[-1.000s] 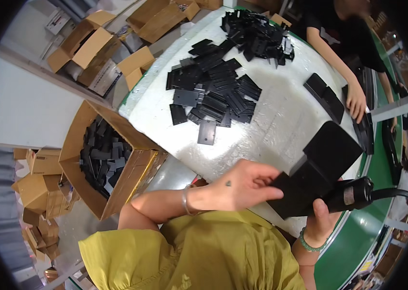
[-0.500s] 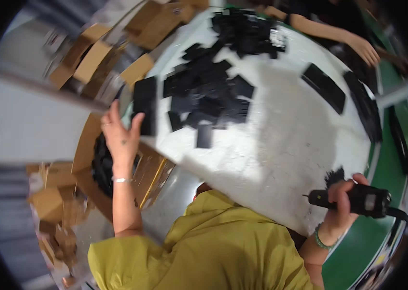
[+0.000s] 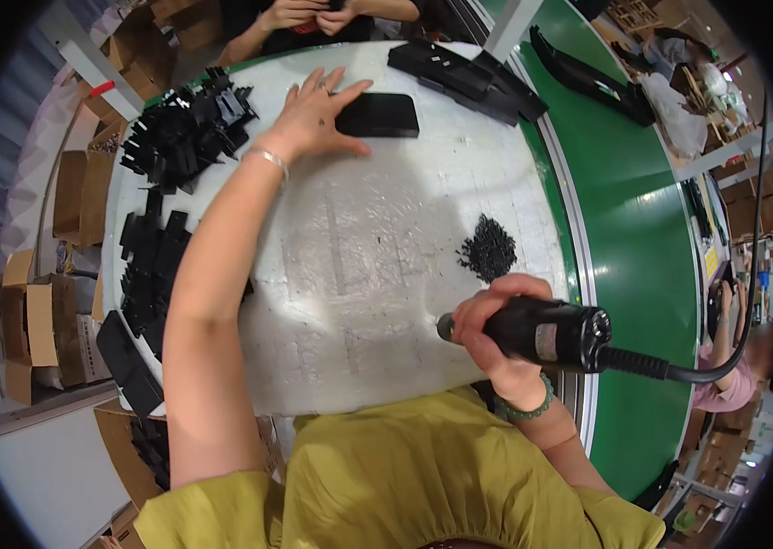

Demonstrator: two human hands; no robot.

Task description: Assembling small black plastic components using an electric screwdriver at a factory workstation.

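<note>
My left hand (image 3: 313, 119) reaches across to the far side of the white table, its fingers spread. Its thumb and fingertips lie around the left end of a flat black rectangular part (image 3: 385, 116); whether they touch it I cannot tell. Close to the table's right edge, my right hand (image 3: 496, 334) wraps round a black electric screwdriver (image 3: 542, 334) with its tip toward the left and a cord at its rear. Just beyond that hand lies a small heap of black screws (image 3: 488, 249).
Black plastic pieces (image 3: 187, 128) are piled at the table's left, with more (image 3: 149, 256) partly behind my left arm. Longer black parts (image 3: 460, 78) lie at the far right. A green conveyor belt (image 3: 629, 247) runs alongside. Opposite me, a co-worker's hands (image 3: 318, 16) are at the far edge.
The view has swung to the right. My left hand has gone from beside the boxes at the left to the black part across the table. My right hand still holds the screwdriver.
</note>
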